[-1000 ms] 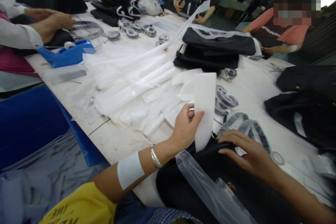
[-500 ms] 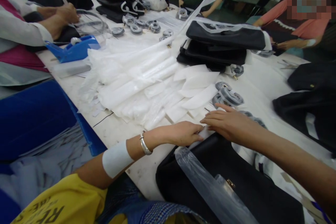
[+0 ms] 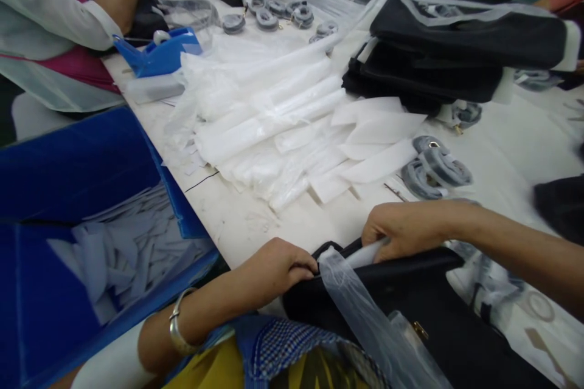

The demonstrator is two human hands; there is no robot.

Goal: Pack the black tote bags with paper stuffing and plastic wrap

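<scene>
A black bag with a gold clasp lies at the table's near edge, a clear plastic strip running across its front. My left hand pinches the edge of the bag at its left corner. At the bag's opening, my right hand is closed on a white roll, its fingertips partly inside. The white roll shows between my two hands, partly hidden in the bag. Beyond them lies a wide pile of white wrapped rolls and sheets.
Wrapped grey straps lie right of the pile, below stacked black bags. A blue tape dispenser stands at the left edge. Below is a blue bin with white scraps. Another person's arm is at upper left.
My hands have moved apart and down to the bag's edge, which now stands open around the white roll. The view has shifted, showing more of the blue bin.
</scene>
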